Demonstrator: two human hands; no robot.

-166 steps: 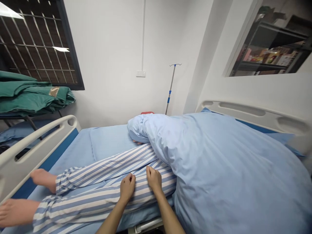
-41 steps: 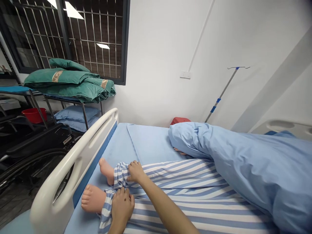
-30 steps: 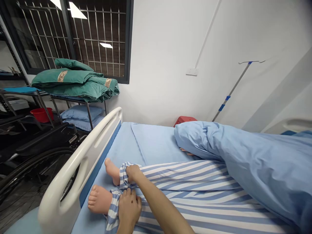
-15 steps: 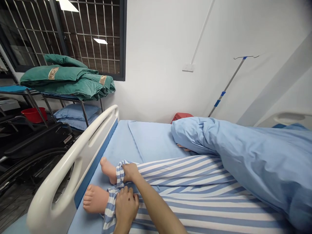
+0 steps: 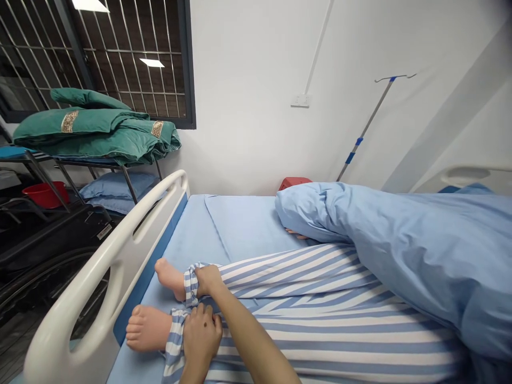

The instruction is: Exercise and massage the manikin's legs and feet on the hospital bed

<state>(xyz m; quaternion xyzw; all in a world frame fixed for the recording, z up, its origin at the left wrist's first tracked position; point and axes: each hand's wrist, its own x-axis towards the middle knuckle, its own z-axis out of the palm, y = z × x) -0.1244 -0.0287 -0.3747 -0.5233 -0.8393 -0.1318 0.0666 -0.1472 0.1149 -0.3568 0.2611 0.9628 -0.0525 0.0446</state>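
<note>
Hospital room, white walls (image 5: 248,106): a barred window (image 5: 120,53) at upper left of the frame, green blankets (image 5: 96,133) folded on a metal rack (image 5: 91,172) below it, a wheelchair (image 5: 40,266) and red basin (image 5: 44,194) at far left, an IV pole (image 5: 364,130) against the wall at right. On a bed (image 5: 240,224) with a white side rail (image 5: 100,266), a mannequin (image 5: 296,233) lies under a blue duvet (image 5: 408,250) covering its upper body, its legs in striped trousers (image 5: 320,314) running toward lower centre. The person's left hand (image 5: 201,336) is closed around the near cuff (image 5: 174,336), just above the bare near foot (image 5: 146,329). The right hand (image 5: 208,281), reaching across, grips the bunched far cuff (image 5: 191,285) beside the far foot (image 5: 170,278). The two hands nearly touch at lower centre of the frame.
</note>
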